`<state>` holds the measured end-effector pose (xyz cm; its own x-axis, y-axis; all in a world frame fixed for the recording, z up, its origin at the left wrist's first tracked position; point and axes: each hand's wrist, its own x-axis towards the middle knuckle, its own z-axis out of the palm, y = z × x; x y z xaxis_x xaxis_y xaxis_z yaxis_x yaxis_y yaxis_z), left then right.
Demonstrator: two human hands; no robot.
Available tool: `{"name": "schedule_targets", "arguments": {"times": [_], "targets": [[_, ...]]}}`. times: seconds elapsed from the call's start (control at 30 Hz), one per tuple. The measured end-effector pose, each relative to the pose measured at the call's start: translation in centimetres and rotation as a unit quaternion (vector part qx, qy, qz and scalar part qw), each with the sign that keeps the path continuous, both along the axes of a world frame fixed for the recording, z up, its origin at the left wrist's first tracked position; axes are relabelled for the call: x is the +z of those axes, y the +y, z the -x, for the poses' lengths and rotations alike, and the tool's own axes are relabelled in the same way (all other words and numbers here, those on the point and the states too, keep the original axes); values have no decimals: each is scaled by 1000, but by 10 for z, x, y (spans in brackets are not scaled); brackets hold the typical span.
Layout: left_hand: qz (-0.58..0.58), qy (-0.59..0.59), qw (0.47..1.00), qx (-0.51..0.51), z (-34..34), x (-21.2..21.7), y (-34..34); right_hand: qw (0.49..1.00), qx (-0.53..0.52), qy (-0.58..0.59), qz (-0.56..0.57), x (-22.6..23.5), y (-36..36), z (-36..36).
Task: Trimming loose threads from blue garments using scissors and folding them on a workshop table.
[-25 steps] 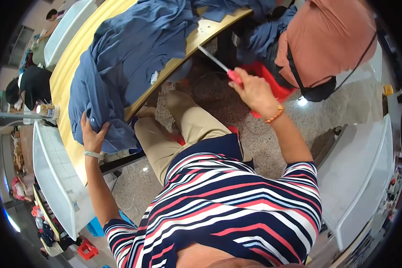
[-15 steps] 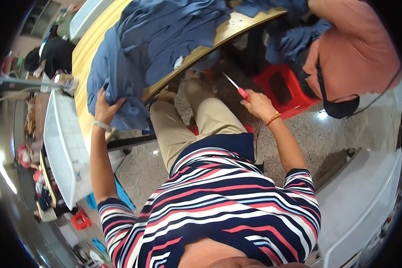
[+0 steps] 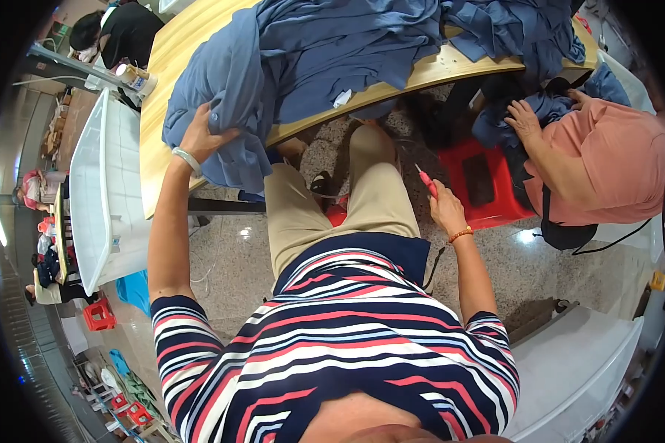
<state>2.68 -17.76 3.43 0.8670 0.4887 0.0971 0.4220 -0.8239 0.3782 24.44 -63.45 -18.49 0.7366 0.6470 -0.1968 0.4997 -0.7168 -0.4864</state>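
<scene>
A heap of blue cloth, which looks like a buttoned shirt (image 3: 332,63), lies on the wooden table and hangs over its near edge. At its left end my left hand (image 3: 202,144) grips the shirt beside a button, thumb and index finger apart with cloth between them; the other fingers are partly hidden. Away from the cloth, low above the floor to the right of my knees, my right hand (image 3: 448,210) is closed round a pink-red handled tool (image 3: 426,181). Its thin pointed metal tip shows only briefly, so the exact kind cannot be told.
The wooden table (image 3: 159,159) curves along the front. To the right, a co-worker in a salmon top (image 3: 621,162) handles blue cloth by a red stool (image 3: 469,177). White bins stand at left (image 3: 89,199) and lower right (image 3: 584,362). A jar (image 3: 134,77) sits at the table's left edge.
The whole view has shifted. The tool in my right hand has turned, so its long blade now looks short. My left hand stays on the shirt. The co-worker's hands have come into view.
</scene>
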Motion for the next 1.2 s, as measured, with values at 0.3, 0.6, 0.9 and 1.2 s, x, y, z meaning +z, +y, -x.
{"name": "schedule_targets", "arguments": {"times": [0.3, 0.6, 0.9, 1.2], "targets": [[30, -14, 999, -27, 2, -1, -2, 998, -40, -3, -39, -1, -14, -11], [29, -21, 999, -10, 3, -12, 7, 998, -61, 17, -16, 12, -13, -21], [50, -19, 998, 21, -3, -15, 8, 997, -55, 9, -51, 16, -8, -18], [55, 1, 998, 27, -8, -9, 10, 996, -57, 34, -57, 6, -17, 0]]}}
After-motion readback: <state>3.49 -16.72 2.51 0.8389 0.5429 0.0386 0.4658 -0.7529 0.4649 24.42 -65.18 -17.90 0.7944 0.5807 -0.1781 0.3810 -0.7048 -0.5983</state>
